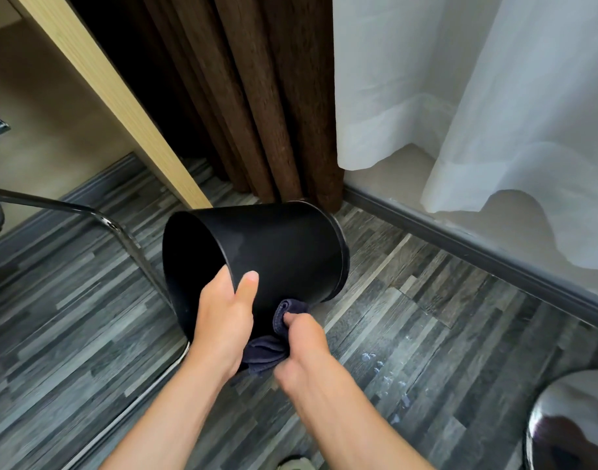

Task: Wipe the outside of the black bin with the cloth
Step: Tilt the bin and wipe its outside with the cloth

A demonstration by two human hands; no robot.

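My left hand (223, 320) pinches the tilted round black plastic bin (277, 252) by its rim; my right hand (304, 347) presses the bunched dark blue cloth (267, 351) underneath, and hard scrubbing might twist the bin loose

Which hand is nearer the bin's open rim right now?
Left. The left hand grips the open rim of the black bin; the right hand presses the cloth against the outer wall, lower down.

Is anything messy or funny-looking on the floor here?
Yes. Small pale flecks are scattered on the grey wood-pattern floor, right of the right hand, like crumbs or dried splashes. The round black bin is tipped sideways, but only because the left hand holds it for wiping with the dark blue cloth.
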